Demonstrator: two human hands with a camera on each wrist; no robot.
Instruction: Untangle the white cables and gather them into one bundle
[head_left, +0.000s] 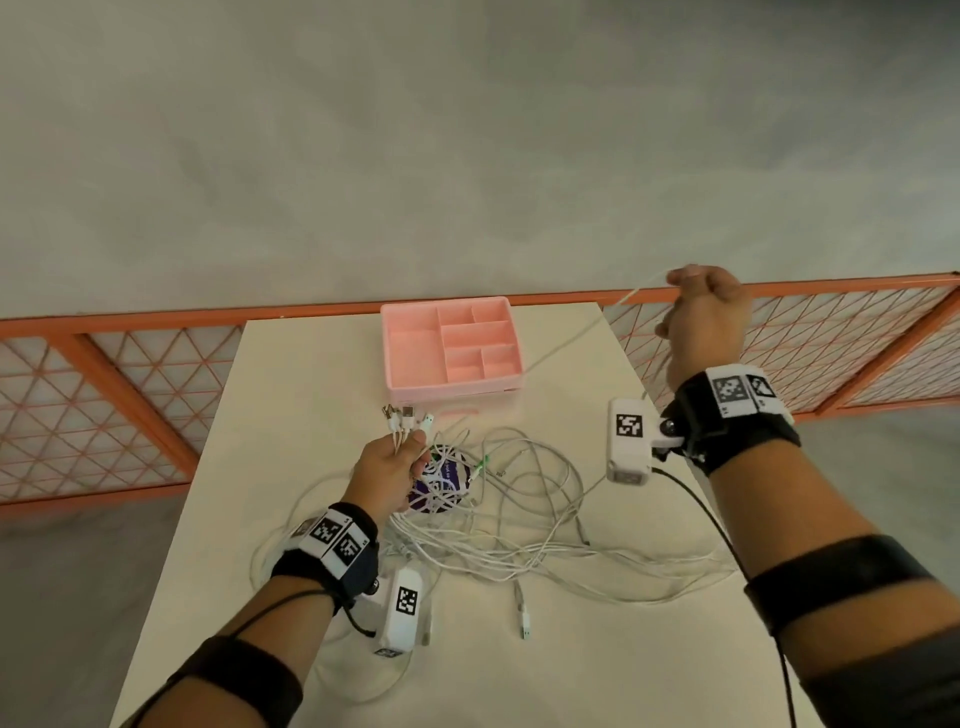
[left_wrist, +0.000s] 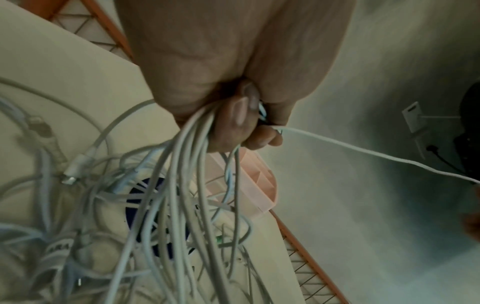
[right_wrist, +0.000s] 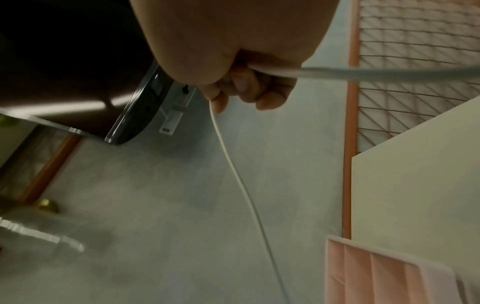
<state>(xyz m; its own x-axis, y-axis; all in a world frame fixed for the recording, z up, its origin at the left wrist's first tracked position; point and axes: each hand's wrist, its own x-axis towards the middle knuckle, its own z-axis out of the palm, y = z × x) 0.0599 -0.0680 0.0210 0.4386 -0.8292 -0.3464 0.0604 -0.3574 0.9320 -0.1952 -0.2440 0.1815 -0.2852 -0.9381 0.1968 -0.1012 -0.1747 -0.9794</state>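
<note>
A tangle of white cables (head_left: 519, 525) sprawls over the middle of the white table (head_left: 291, 405). My left hand (head_left: 392, 467) grips a bunch of them near their plug ends (head_left: 405, 418), which stick up above the fist; the strands (left_wrist: 187, 164) hang down from the curled fingers (left_wrist: 233, 125). My right hand (head_left: 701, 312) is raised beyond the table's far right corner and holds one white cable (head_left: 571, 340) (right_wrist: 363, 72) pulled taut toward the left hand. That cable (left_wrist: 376, 156) runs off to the right in the left wrist view.
A pink compartment tray (head_left: 451, 349) stands at the table's far edge. A purple round object (head_left: 441, 486) lies under the cable tangle. An orange mesh fence (head_left: 104, 405) runs behind the table. A loose plug end (head_left: 523, 621) lies near the front.
</note>
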